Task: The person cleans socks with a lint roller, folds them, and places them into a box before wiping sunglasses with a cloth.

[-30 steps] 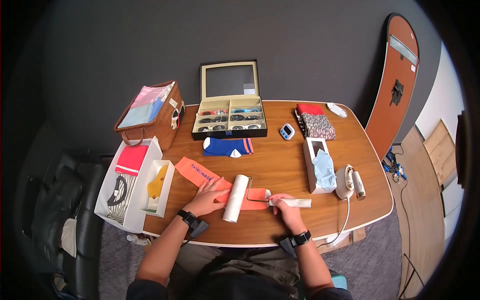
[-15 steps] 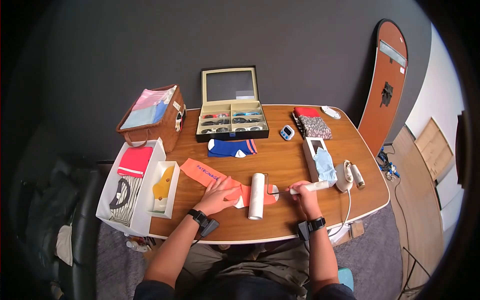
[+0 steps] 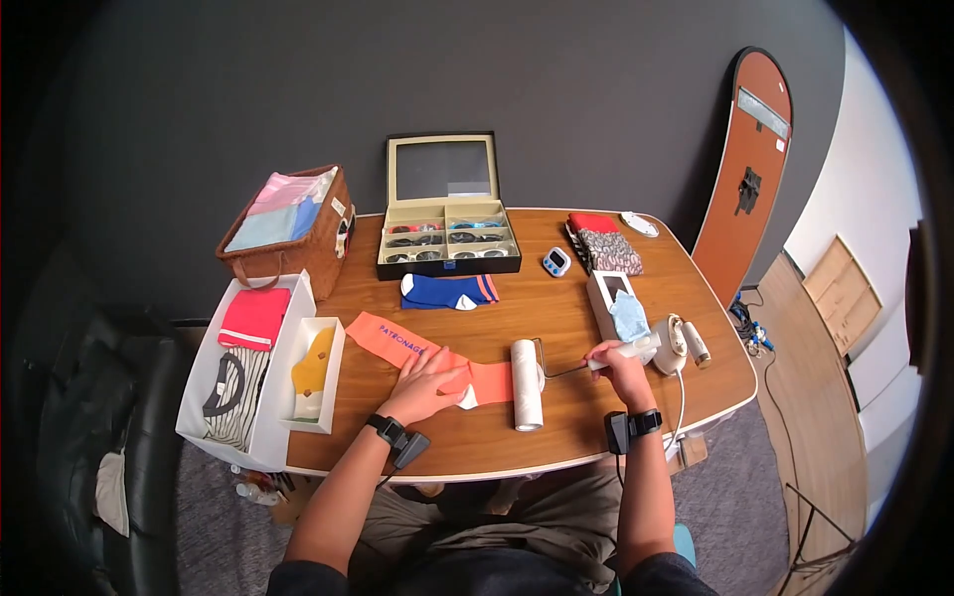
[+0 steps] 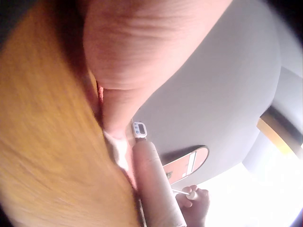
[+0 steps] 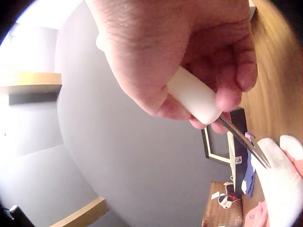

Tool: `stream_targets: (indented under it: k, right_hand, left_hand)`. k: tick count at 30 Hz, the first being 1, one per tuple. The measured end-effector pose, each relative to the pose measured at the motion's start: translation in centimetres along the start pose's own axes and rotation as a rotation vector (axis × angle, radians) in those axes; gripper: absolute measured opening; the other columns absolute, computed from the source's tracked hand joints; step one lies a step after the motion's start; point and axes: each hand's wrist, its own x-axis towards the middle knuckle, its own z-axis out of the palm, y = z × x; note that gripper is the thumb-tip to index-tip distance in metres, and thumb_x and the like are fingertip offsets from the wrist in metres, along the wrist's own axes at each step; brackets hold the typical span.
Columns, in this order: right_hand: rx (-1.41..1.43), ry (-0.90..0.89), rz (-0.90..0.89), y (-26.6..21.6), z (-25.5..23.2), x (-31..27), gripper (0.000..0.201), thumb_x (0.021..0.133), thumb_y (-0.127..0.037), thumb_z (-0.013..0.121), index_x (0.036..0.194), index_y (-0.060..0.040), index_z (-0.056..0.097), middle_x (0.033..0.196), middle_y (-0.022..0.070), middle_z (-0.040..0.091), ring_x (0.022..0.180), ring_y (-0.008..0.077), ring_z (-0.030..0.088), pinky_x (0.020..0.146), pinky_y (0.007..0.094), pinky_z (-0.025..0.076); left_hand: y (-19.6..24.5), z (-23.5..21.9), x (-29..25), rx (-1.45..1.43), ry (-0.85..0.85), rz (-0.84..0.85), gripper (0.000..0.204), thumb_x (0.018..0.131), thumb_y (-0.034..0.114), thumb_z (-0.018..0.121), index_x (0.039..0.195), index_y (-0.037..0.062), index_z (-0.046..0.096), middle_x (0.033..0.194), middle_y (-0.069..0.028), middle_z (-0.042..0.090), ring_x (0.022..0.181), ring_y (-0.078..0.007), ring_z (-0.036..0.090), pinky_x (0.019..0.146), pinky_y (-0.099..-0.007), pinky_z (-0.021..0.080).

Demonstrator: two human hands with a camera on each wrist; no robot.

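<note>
A coral sock (image 3: 383, 338) with "PATRONAGE" lettering and a white heel patch lies stretched across the table. My left hand (image 3: 425, 385) rests flat on its middle, fingers extended. In my right hand (image 3: 618, 372) I grip the white handle of a lint roller (image 3: 527, 387). The handle (image 5: 194, 97) shows in the right wrist view, with fingers and thumb wrapped round it and a thin metal rod running to the roll. The white roll stands crosswise over the sock's right end and hides part of the toe. In the left wrist view, the roll (image 4: 154, 187) is just beyond my left hand.
Blue socks (image 3: 447, 291) lie before an open eyewear case (image 3: 447, 266). White boxes (image 3: 266, 437) of clothes and a brown basket (image 3: 323, 253) stand left. To the right are a tissue box (image 3: 601, 308), a white corded device (image 3: 674, 343), a timer (image 3: 556, 262) and folded cloths (image 3: 608, 248).
My right hand has drawn the lint roller rightward along the sock, from beside my left hand to the right end. The left hand has stayed pressed on the sock.
</note>
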Motion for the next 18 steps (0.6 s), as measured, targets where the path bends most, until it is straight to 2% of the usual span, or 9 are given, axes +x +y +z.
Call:
stream_targets:
  k: [4, 7, 11, 14, 18]
  right_hand:
    - [0.021, -0.054, 0.039, 0.8, 4.0, 0.9, 0.018, 0.089, -0.011, 0.059, 0.093, 0.0035, 0.069, 0.089, 0.0151, 0.073, 0.068, 0.0191, 0.066, 0.064, 0.0292, 0.055]
    - [0.086, -0.096, 0.046, 2.9, 6.0, 1.1, 0.018, 0.09, -0.011, 0.059, 0.093, 0.0034, 0.069, 0.093, 0.0163, 0.074, 0.068, 0.0186, 0.067, 0.064, 0.0296, 0.056]
    - [0.087, -0.063, -0.021, 2.4, 2.3, 1.2, 0.017, 0.089, -0.01, 0.056, 0.091, 0.0022, 0.068, 0.092, 0.0167, 0.074, 0.066, 0.0197, 0.066, 0.065, 0.0305, 0.056]
    - [0.028, -0.027, 0.015, 1.2, -1.6, 1.3, 0.021, 0.088, -0.013, 0.054, 0.093, 0.0024, 0.067, 0.091, 0.017, 0.074, 0.071, 0.0206, 0.067, 0.065, 0.0318, 0.057]
    - [0.052, -0.012, 0.037, 1.2, -1.2, 0.9, 0.019, 0.089, -0.012, 0.055, 0.093, 0.0018, 0.067, 0.092, 0.0171, 0.074, 0.072, 0.0208, 0.067, 0.065, 0.0318, 0.057]
  left_hand:
    - [0.5, -0.6, -0.1, 0.007, -0.056, -0.029, 0.059, 0.093, 0.053, 0.063, 0.146, 0.0303, 0.054, 0.165, -0.015, 0.026, 0.154, -0.0341, 0.018, 0.125, -0.0482, 0.008]
    - [0.3, -0.5, 0.1, 0.037, -0.06, -0.035, 0.06, 0.092, 0.053, 0.064, 0.147, 0.0301, 0.054, 0.165, -0.0159, 0.026, 0.154, -0.0347, 0.018, 0.124, -0.0493, 0.009]
    - [0.0, 0.1, 0.0, 0.014, -0.028, -0.015, 0.059, 0.092, 0.055, 0.064, 0.146, 0.031, 0.055, 0.164, -0.0169, 0.028, 0.153, -0.0375, 0.02, 0.124, -0.0493, 0.01]
    - [-0.1, 0.0, 0.0, 0.023, -0.012, -0.002, 0.058, 0.092, 0.055, 0.063, 0.145, 0.0328, 0.056, 0.163, -0.0172, 0.03, 0.152, -0.039, 0.022, 0.124, -0.048, 0.011]
    - [0.1, 0.1, 0.1, 0.022, -0.025, -0.012, 0.057, 0.092, 0.055, 0.063, 0.144, 0.0325, 0.056, 0.164, -0.0173, 0.029, 0.152, -0.0384, 0.021, 0.124, -0.0482, 0.011]
